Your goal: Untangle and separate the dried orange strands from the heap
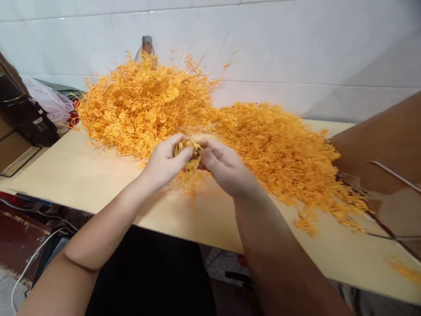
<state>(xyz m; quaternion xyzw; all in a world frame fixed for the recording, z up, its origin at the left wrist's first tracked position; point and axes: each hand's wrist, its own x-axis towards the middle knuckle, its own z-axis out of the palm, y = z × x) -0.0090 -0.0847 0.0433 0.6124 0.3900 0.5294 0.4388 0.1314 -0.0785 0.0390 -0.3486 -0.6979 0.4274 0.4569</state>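
the left hand (166, 160) and the right hand (223, 166) meet above the pale wooden tabletop (82, 175), fingers pinching a small tuft of orange stringy sprigs (190, 153) between them (its lower strands are blurred). just behind lies the large heap of orange stringy sprigs (197, 114), against the white tiled wall (296, 44). a brown cardboard box (384, 140) stands at the right.
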